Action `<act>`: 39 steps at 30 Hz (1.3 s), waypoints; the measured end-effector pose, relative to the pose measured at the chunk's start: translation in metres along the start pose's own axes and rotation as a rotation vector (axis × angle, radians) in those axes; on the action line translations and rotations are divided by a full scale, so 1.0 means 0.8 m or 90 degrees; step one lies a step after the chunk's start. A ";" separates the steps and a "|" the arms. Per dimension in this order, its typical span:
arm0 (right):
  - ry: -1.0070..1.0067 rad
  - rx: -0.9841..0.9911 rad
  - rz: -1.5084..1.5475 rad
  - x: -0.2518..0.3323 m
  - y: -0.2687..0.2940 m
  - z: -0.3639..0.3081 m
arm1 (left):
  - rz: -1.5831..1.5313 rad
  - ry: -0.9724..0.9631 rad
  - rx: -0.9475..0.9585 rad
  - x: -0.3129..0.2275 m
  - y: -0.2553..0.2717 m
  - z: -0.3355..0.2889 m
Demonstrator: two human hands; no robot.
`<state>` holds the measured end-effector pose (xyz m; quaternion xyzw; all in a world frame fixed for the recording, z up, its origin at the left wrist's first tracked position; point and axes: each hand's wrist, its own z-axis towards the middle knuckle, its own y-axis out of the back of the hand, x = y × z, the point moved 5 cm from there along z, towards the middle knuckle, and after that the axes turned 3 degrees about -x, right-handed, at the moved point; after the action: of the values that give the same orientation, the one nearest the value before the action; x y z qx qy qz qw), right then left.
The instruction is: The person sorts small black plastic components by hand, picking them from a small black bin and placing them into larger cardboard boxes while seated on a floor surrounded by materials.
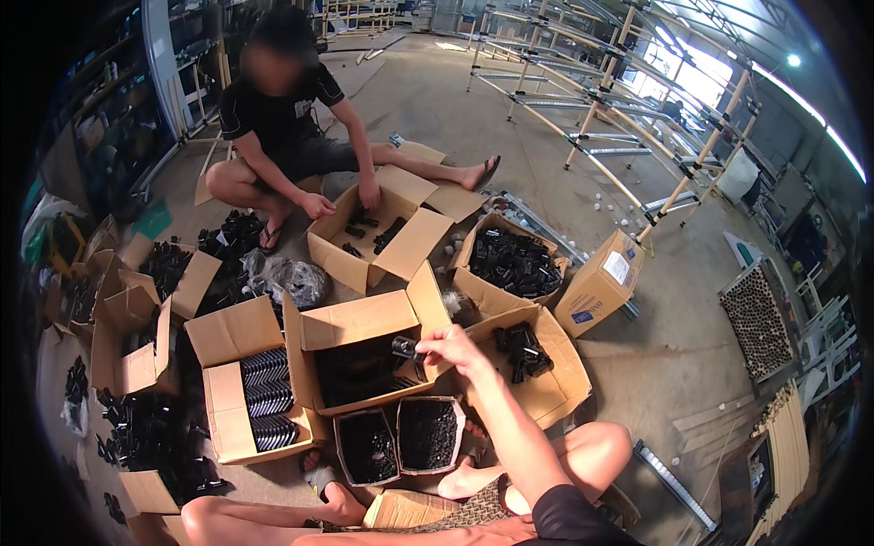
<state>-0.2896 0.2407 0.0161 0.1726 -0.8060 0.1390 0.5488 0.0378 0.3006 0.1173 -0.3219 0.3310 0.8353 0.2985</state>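
My right hand [451,349] is closed on a small black pipe-joint fitting [404,348], pinched at its right end. It holds the piece above the right side of an open cardboard box [360,320] with dark parts inside. Along the lower edge my left forearm [428,535] lies across my lap, and its fingers cannot be made out. Just below that box stand two small bins [368,446] of small dark pieces. To the left, another carton [228,414] holds black parts stacked in neat rows. An open box [564,387] of loose black fittings sits right of my wrist.
Across from me a person [282,118] sits on the floor with both hands at an open carton [341,246]. Loose black fittings [137,437] lie heaped at left. A closed carton [596,282] stands at right. Pipe racks [601,100] rise behind.
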 end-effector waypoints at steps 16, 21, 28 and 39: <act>0.081 -0.138 0.172 0.009 0.097 0.022 | -0.044 0.027 -0.007 0.001 -0.003 0.010; 0.110 -0.242 0.270 -0.018 0.192 0.018 | -0.074 0.053 -0.056 0.008 0.012 0.003; -0.003 -0.528 0.252 -0.072 0.311 0.069 | 0.043 0.418 -0.220 0.027 0.112 -0.085; 0.183 -0.797 -0.299 -0.071 0.432 0.204 | 0.104 0.819 -0.298 0.165 0.111 -0.271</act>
<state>-0.5556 0.4919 -0.1072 -0.0272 -0.5949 -0.4546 0.6624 -0.0328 0.1230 -0.0717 -0.7835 0.2765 0.5477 -0.0986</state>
